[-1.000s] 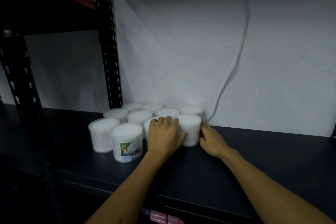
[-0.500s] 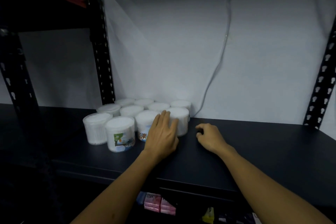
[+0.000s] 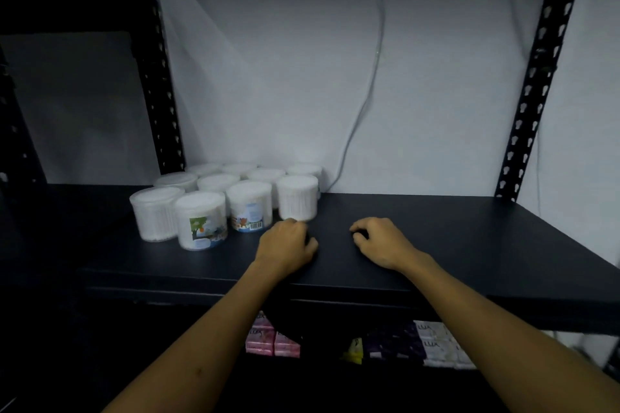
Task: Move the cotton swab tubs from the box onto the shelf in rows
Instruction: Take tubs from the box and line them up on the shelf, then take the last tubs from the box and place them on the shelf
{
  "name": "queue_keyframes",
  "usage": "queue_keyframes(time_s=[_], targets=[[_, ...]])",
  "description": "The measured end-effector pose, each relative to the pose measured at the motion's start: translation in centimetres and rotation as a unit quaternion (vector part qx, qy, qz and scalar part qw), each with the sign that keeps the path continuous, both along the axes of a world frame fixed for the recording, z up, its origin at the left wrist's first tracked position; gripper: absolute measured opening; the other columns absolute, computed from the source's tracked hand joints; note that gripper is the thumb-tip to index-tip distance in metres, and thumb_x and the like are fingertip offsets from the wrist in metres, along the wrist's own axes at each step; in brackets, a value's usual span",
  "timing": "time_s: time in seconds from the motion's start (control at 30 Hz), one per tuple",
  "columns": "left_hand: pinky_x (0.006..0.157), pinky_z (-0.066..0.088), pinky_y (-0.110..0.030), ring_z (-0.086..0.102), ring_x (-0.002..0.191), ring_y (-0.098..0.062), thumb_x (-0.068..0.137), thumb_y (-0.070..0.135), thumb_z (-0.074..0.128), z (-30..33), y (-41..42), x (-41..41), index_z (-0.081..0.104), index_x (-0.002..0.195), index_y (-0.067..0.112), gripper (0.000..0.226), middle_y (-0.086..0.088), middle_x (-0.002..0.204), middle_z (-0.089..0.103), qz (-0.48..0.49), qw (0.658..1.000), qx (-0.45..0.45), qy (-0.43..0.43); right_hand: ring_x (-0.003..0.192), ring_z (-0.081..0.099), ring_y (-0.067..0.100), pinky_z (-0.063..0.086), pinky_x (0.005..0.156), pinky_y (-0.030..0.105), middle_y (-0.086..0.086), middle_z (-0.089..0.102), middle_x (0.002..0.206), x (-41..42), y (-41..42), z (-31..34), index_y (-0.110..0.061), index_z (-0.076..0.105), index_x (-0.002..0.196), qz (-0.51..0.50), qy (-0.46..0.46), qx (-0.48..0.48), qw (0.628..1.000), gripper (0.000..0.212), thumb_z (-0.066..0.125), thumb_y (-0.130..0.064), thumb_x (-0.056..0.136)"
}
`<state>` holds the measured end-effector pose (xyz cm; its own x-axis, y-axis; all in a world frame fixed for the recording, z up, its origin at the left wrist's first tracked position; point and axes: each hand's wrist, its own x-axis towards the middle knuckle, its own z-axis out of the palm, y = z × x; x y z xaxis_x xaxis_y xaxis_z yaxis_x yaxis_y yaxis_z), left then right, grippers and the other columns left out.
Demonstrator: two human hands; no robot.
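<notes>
Bare hands empty, fingers loosely curled.

Head cam only: looks fwd/down, close over dark shelf, facing rear wall.

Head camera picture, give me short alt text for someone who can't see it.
Two bare hands, left hand and right hand, hover loosely curled and empty over a dark shelf, just in front of a cluster of white cotton swab tubs standing in rows at the shelf's back left by a white wall.
</notes>
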<state>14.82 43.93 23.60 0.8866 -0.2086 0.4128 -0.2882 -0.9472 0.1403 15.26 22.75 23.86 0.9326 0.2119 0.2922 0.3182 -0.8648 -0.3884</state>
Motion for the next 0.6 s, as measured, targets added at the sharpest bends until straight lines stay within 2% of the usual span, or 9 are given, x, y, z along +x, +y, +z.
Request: queue_keyframes(time_s=[0.1,0.37,0.5,0.6], targets=[[0.067,0.05,-0.036,0.061,0.086,-0.024,0.086,0.04,0.049,-0.2,-0.5,-0.5,0.066,0.09,0.015,0.03,-0.005,0.096,0.067,-0.017,1.0,-0.014,0.014,0.119,0.054,0.019,0.044,0.099,0.032,0.002,0.058,0.132,-1.6,-1.1,0.0,-0.015,0.06,0.126,-0.002,0.004,-0.007,1.0,0.033,0.047,-0.023,0.096],[0.07,0.047,-0.034,0.061,0.09,-0.026,0.088,0.034,0.049,0.1,-4.0,-2.5,0.065,0.095,0.014,0.027,-0.006,0.101,0.067,-0.076,0.997,-0.02,0.025,0.122,0.052,0.021,0.043,0.102,0.034,0.004,0.054,0.138,-6.7,-5.1,0.0,-0.014,0.058,0.128,-0.025,0.006,-0.012,1.0,0.034,0.048,-0.026,0.098],[0.068,0.051,-0.037,0.06,0.081,-0.024,0.088,0.032,0.048,-0.1,-6.7,-3.1,0.066,0.094,0.011,0.028,-0.006,0.094,0.068,-0.123,0.992,-0.025,0.023,0.124,0.051,0.019,0.042,0.103,0.032,0.002,0.055,0.137,-9.4,-7.5,-0.4,-0.015,0.06,0.127,-0.056,-0.021,-0.013,0.998,0.034,0.047,-0.025,0.097],[0.069,0.051,-0.036,0.061,0.082,-0.024,0.09,0.03,0.049,-0.1,-9.3,-3.5,0.067,0.096,0.01,0.028,-0.006,0.095,0.068,-0.162,0.986,-0.025,0.025,0.119,0.055,0.02,0.046,0.096,0.037,0.001,0.061,0.129,-11.7,-9.6,-1.0,-0.014,0.064,0.121,-0.08,-0.062,-0.032,0.994,0.032,0.045,-0.026,0.098]])
